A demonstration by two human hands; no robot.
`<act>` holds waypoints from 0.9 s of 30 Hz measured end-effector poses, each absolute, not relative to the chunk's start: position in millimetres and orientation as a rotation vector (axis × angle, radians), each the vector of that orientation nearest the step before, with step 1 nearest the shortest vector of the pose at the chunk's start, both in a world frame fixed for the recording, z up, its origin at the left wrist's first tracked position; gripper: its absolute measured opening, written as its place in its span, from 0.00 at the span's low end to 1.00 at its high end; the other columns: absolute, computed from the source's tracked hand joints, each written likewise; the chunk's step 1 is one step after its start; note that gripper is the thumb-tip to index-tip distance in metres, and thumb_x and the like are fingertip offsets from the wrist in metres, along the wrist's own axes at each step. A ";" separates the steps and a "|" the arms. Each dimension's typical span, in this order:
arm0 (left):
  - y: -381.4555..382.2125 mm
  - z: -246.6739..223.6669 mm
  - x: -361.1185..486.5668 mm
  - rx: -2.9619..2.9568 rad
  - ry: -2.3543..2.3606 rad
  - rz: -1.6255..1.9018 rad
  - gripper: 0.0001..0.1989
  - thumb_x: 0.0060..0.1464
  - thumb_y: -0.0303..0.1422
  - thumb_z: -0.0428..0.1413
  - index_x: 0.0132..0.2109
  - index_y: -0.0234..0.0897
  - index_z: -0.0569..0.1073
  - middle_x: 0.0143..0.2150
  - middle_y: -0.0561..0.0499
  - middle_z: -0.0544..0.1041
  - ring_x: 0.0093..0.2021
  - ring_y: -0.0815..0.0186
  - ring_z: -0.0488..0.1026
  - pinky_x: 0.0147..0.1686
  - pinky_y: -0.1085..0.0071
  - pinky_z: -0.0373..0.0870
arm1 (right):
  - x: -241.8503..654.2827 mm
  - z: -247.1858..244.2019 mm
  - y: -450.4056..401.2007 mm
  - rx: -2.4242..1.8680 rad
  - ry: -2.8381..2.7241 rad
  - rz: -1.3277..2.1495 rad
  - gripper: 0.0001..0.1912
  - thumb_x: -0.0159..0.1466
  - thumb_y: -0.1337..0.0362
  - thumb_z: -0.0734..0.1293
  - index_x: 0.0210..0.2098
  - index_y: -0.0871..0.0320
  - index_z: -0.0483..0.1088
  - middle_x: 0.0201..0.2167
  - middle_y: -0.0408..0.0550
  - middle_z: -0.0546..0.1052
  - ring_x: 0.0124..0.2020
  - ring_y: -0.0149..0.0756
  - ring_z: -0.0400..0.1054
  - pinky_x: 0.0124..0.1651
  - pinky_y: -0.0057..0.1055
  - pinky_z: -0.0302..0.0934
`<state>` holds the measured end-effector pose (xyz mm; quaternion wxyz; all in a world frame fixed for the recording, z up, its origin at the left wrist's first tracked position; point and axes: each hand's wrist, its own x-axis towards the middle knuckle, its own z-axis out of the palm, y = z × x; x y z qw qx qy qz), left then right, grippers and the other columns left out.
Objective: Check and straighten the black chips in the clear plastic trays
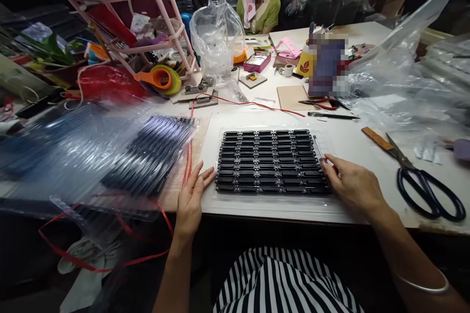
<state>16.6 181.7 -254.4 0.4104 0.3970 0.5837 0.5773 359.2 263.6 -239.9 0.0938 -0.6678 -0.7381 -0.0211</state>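
Observation:
A clear plastic tray (275, 200) lies flat at the table's front edge, filled with rows of black ribbed parts (271, 161). At its left side is my left hand (193, 195), fingers apart and holding nothing, fingertips near the ends of the rows. My right hand (350, 183) is at the tray's right side, its thumb and forefinger pinched on the lower end of a thin metal tool (317, 146). That tool points away from me beside the black parts.
Large scissors (422, 181) lie at the right. Plastic-wrapped black parts (147, 156) and red ribbon (189, 156) are on the left. Behind are red-handled pliers (325, 103), a pink rack (172, 24) and plastic sheets (396, 83). A person (271, 10) sits across the table.

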 end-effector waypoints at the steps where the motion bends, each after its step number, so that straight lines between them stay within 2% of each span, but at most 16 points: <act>1: 178.5 -252.6 17.4 0.999 1.483 1.440 0.25 0.60 0.42 0.50 0.62 0.40 0.61 0.55 0.43 0.73 0.54 0.60 0.71 0.60 0.58 0.58 | 356.9 -241.4 260.8 -1.973 -2.199 -0.078 0.17 0.66 0.59 0.58 0.48 0.56 0.72 0.35 0.50 0.80 0.31 0.42 0.73 0.28 0.32 0.57; 6: 172.7 -244.1 27.7 1.055 1.619 1.396 0.27 0.57 0.43 0.53 0.60 0.36 0.63 0.55 0.42 0.73 0.54 0.59 0.70 0.59 0.60 0.61 | 343.3 -241.3 256.4 -2.020 -2.145 -0.143 0.15 0.66 0.61 0.58 0.46 0.58 0.73 0.33 0.51 0.80 0.31 0.41 0.73 0.26 0.31 0.53; 10: 175.1 -246.0 39.1 1.242 1.799 1.398 0.24 0.58 0.42 0.51 0.57 0.33 0.67 0.55 0.40 0.72 0.55 0.58 0.69 0.58 0.59 0.63 | 343.7 -243.7 256.7 -1.996 -2.094 -0.147 0.15 0.65 0.61 0.60 0.46 0.58 0.73 0.32 0.50 0.80 0.30 0.40 0.73 0.26 0.30 0.52; 12: 176.5 -250.1 43.0 1.457 1.919 1.331 0.24 0.59 0.41 0.50 0.59 0.35 0.65 0.59 0.41 0.68 0.60 0.57 0.64 0.61 0.57 0.58 | 345.6 -247.2 256.4 -1.983 -2.061 -0.145 0.15 0.66 0.60 0.60 0.47 0.57 0.73 0.32 0.49 0.80 0.30 0.39 0.72 0.26 0.30 0.52; 14: 177.7 -255.1 44.7 1.685 2.010 1.181 0.26 0.60 0.39 0.48 0.63 0.36 0.60 0.65 0.42 0.61 0.66 0.56 0.53 0.63 0.55 0.50 | 346.5 -250.7 256.1 -1.981 -2.026 -0.130 0.15 0.65 0.59 0.60 0.47 0.57 0.73 0.32 0.48 0.80 0.29 0.39 0.72 0.27 0.30 0.52; 17: 178.7 -261.6 43.2 1.854 2.073 0.961 0.27 0.63 0.37 0.44 0.66 0.36 0.52 0.68 0.43 0.54 0.69 0.56 0.42 0.64 0.52 0.46 | 345.6 -253.7 255.7 -1.965 -1.972 -0.095 0.15 0.65 0.59 0.61 0.47 0.56 0.73 0.30 0.47 0.79 0.28 0.37 0.71 0.28 0.29 0.52; 20: 179.6 -262.6 39.1 1.861 2.073 0.918 0.26 0.63 0.36 0.42 0.66 0.37 0.52 0.67 0.43 0.56 0.68 0.57 0.45 0.64 0.52 0.46 | 343.2 -253.2 255.0 -1.933 -1.929 -0.075 0.15 0.64 0.59 0.62 0.45 0.57 0.74 0.27 0.46 0.78 0.27 0.37 0.70 0.28 0.29 0.52; 27: 186.0 -254.3 29.9 1.652 1.981 0.983 0.32 0.60 0.41 0.48 0.67 0.38 0.50 0.67 0.44 0.56 0.68 0.57 0.47 0.64 0.58 0.47 | 343.5 -254.4 255.2 -1.882 -1.889 -0.017 0.15 0.63 0.58 0.62 0.44 0.57 0.74 0.25 0.45 0.77 0.25 0.36 0.69 0.27 0.29 0.51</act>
